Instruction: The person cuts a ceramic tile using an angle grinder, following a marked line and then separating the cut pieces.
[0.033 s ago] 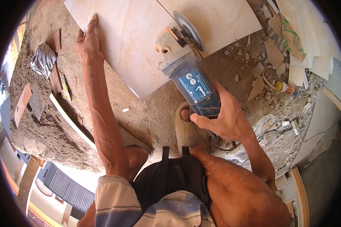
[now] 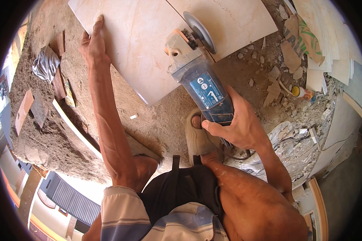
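A pale, faintly veined tile [image 2: 136,52] lies on the dirt floor at the top. A dark straight line, a cut or a gap, separates it from the right-hand section [image 2: 245,24]. My left hand [image 2: 95,50] grips the tile's left edge, thumb on top and the other fingers partly hidden at the edge. Wrapped around the rear body of a blue angle grinder [image 2: 205,90] is my right hand [image 2: 243,124]. The grinder's disc [image 2: 200,33] stands upright along the dark line; whether it touches the tile I cannot tell.
My sandalled foot [image 2: 198,134] is just below the grinder, near its cord. Rubble, torn cardboard [image 2: 290,54] and stacked tiles [image 2: 338,44] lie to the right. On the left are a crumpled grey bag [image 2: 46,64], wood scraps and a curved pale strip [image 2: 76,128].
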Tool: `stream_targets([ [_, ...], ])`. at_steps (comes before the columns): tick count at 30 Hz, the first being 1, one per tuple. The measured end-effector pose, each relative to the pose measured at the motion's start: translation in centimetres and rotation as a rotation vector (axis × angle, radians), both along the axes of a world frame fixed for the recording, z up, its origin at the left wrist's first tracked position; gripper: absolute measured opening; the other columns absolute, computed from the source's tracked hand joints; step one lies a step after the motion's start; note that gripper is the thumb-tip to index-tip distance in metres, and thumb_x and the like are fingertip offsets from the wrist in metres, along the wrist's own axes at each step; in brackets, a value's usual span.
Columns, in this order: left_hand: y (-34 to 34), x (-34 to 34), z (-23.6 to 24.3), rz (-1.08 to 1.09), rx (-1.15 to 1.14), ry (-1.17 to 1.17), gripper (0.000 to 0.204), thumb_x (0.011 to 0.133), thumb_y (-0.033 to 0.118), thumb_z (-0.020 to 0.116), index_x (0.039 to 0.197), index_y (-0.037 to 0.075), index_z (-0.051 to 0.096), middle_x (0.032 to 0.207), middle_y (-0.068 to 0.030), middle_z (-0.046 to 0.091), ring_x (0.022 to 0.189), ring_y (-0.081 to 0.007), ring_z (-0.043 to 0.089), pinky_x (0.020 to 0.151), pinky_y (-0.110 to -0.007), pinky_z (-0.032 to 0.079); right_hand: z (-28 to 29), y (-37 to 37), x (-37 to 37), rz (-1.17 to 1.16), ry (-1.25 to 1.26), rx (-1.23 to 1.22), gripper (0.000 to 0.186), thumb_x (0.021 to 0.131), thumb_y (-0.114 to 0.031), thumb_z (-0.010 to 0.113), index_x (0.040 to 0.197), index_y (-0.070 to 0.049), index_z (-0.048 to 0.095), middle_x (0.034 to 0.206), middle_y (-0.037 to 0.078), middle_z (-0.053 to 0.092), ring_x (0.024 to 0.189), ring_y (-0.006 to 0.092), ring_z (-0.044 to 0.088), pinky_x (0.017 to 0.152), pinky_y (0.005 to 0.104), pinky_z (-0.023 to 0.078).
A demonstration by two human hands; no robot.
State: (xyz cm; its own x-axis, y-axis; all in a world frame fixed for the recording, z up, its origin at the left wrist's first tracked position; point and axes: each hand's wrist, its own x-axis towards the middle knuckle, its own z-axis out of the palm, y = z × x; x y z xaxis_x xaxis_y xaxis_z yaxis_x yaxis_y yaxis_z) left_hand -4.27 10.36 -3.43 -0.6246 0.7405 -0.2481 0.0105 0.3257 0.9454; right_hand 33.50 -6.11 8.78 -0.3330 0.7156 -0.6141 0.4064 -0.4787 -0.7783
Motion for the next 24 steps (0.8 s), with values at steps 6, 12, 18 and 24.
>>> stream_targets([
  [6, -0.1, -0.2, -0.1, 0.021, 0.02, 0.007, 0.06, 0.095, 0.031, 0.096, 0.137, -0.003, 0.071, 0.123, -0.0123, 0.081, 0.111, -0.0206, 0.078, 0.103, -0.036, 0.064, 0.5, -0.2, 0.3, 0.017, -0.004, -0.006, 0.062, 0.088, -0.036, 0.09, 0.13, 0.001, 0.063, 0.103, 0.018, 0.08, 0.097, 0.0332, 0.081, 0.092, 0.0458, 0.061],
  [12, -0.3, 0.4, 0.2, -0.013, 0.047, -0.01, 0.056, 0.095, 0.027, 0.095, 0.138, -0.002, 0.072, 0.129, -0.0131, 0.08, 0.114, -0.0219, 0.078, 0.102, -0.037, 0.066, 0.9, -1.5, 1.2, 0.02, -0.029, -0.009, 0.064, 0.087, -0.035, 0.092, 0.131, -0.001, 0.062, 0.107, 0.021, 0.08, 0.102, 0.0375, 0.08, 0.093, 0.0472, 0.061],
  [18, -0.2, 0.1, 0.3, -0.003, 0.071, -0.045, 0.053, 0.094, 0.023, 0.097, 0.133, -0.001, 0.072, 0.123, -0.013, 0.082, 0.106, -0.0214, 0.08, 0.095, -0.035, 0.069, 0.8, -3.1, 2.0, 0.02, -0.043, 0.024, 0.068, 0.086, -0.034, 0.093, 0.133, 0.0, 0.059, 0.108, 0.024, 0.079, 0.107, 0.043, 0.08, 0.093, 0.0486, 0.061],
  [24, 0.0, 0.0, -0.1, 0.007, 0.059, -0.032, 0.055, 0.094, 0.024, 0.097, 0.135, -0.001, 0.072, 0.123, -0.0117, 0.082, 0.106, -0.0204, 0.079, 0.099, -0.034, 0.067, 1.1, -3.7, 2.4, 0.016, -0.047, 0.005, 0.069, 0.086, -0.034, 0.093, 0.134, 0.002, 0.059, 0.111, 0.026, 0.079, 0.107, 0.0436, 0.081, 0.093, 0.0483, 0.061],
])
